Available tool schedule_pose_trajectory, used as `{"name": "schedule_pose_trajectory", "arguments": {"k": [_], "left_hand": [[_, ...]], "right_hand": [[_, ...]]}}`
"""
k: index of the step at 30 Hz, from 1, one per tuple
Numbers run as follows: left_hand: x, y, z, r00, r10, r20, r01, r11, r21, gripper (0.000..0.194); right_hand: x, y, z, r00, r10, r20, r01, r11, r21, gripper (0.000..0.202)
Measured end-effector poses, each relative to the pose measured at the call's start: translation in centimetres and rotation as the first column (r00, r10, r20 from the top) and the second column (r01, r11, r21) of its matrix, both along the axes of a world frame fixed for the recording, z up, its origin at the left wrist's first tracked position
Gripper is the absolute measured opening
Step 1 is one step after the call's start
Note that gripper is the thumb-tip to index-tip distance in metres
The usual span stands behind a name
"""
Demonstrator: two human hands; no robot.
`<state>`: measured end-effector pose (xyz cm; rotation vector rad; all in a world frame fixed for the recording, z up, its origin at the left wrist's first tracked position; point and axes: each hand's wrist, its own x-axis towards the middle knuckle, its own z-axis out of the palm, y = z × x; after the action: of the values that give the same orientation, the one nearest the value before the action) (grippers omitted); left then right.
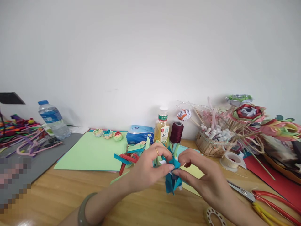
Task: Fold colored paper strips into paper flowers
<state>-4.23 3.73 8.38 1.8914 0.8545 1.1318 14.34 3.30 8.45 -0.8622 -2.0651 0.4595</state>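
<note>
The folded piece of bright blue paper with pointed flaps (173, 185) looks partly worked: its creases and hanging tips are formed, yet the top, where the fingers press, seems unsettled, so some folding or tucking appears left. How much remains I cannot tell, since the fingers cover the middle of it. Three small round rosettes of multicoloured folded paper (118, 136) look complete, set in a row near the far edge of a large pale green paper sheet (87, 153). Loose red, blue and green folded paper strips (128, 158) lie in a heap beside that sheet, seemingly not made up.

The blue piece is between the two hands, held up over the wooden worktop (105, 202), its lower flaps hanging below the thumbs. The left hand (151, 164) pinches its upper left side between thumb and forefinger; the right hand (203, 169) pinches the right side likewise, the two thumb tips close together. Beyond the blue piece stands a dark maroon thread spool (176, 132).
</note>
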Motion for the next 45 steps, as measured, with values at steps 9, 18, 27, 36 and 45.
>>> {"name": "schedule_pose_trajectory", "arguments": {"k": [9,18,27,36,45], "left_hand": [[1.2,-0.1,-0.6,0.96,0.05,0.274,0.093,0.871,-0.483,0.014],[0.9,-0.1,0.9,0.968,0.097,0.233,0.034,0.864,-0.502,0.01],[0.7,0.1,0.3,0.984,0.059,0.168,0.031,0.87,-0.491,0.01],[0.8,-0.2,0.7,0.976,0.046,0.213,0.072,0.855,-0.513,0.011],[0.7,-0.4,0.9,0.989,0.095,0.116,-0.027,0.875,-0.483,0.01]], "right_hand": [[-0.3,0.0,-0.4,0.979,-0.055,-0.194,-0.04,0.89,-0.455,0.025],[-0.3,0.2,-0.6,0.987,-0.053,-0.153,-0.023,0.888,-0.46,0.026],[-0.3,0.0,0.2,0.985,-0.056,-0.16,-0.019,0.9,-0.436,0.025],[-0.2,0.4,0.4,0.959,0.004,-0.284,-0.183,0.773,-0.608,0.023],[-0.1,0.1,0.2,0.995,-0.006,-0.102,-0.04,0.896,-0.442,0.015]]}}
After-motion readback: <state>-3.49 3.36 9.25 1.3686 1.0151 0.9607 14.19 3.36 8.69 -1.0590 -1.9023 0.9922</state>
